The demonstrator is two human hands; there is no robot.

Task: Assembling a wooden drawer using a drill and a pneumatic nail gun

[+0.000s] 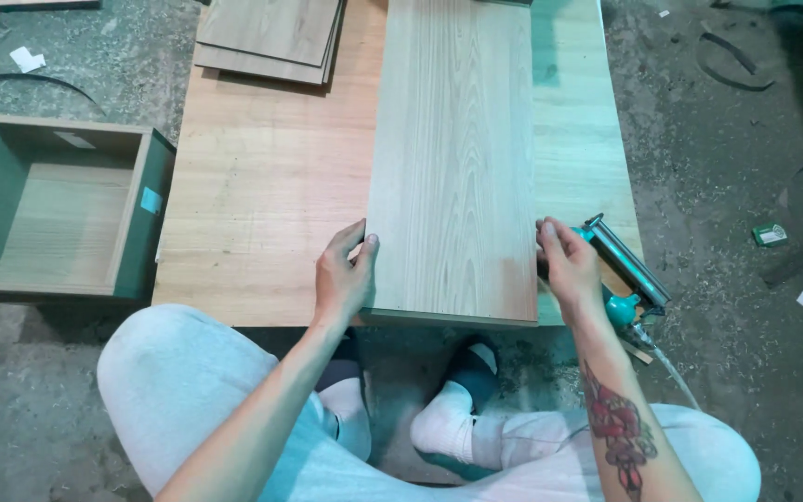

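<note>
Grain runs lengthwise down the pale wood panel (453, 158), a long smooth rectangle lying on the low workbench (262, 186), whose top is a warmer, orange-toned board with a greenish strip showing along its right side. My left hand (344, 277) grips the panel's near left corner, thumb on top and fingers curled at the edge; my right hand (567, 265) presses against the near right edge with fingers spread loosely over it. Just beside that hand, touching the bench's corner, lies a teal and metal nail gun (626, 270) with a long narrow magazine and a hose trailing off below. At the far left of the bench sits a stack of thinner grey-brown boards (269, 37), square-cut and flat. On the floor to the left is an open wooden drawer box (58, 209), dark green on its inner walls, with a small light-blue sticker on its right wall. The concrete floor (727, 167) is rough and dusty, scattered with shavings, a small green packet (770, 234) and white paper scraps.
</note>
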